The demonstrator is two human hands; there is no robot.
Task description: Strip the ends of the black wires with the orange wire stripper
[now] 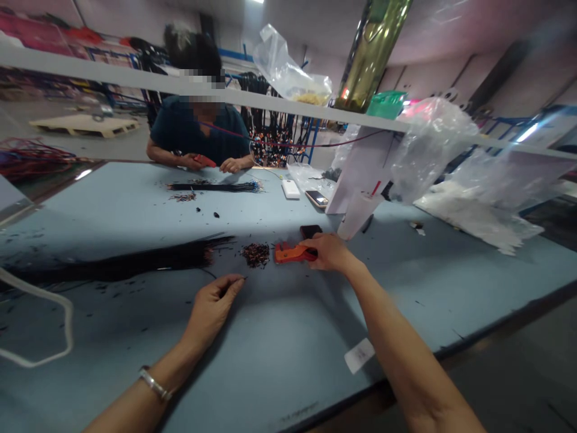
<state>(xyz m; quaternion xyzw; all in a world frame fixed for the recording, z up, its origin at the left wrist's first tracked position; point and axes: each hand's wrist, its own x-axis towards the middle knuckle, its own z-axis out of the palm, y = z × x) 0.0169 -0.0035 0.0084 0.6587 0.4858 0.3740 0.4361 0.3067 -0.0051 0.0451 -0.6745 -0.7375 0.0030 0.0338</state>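
Note:
My left hand [216,307] pinches the end of a thin black wire [208,273] between thumb and fingertips, low over the blue table. In my right hand [331,252] is an orange wire stripper [291,253], its jaws pointing left. A small heap of cut wire bits [256,255] lies between the stripper and the left hand. To the left stretches a thick bundle of black wires [135,260], with coppery ends toward the heap. Whether the stripper's jaws are parted is hard to make out.
Across the table [270,373] a co-worker [202,129] holds a red tool beside another wire bundle [216,187]. A dark phone [311,231], a plastic cup [359,214] and a shelf post [347,171] stand beyond my right hand. A white cord loop [67,325] lies at left.

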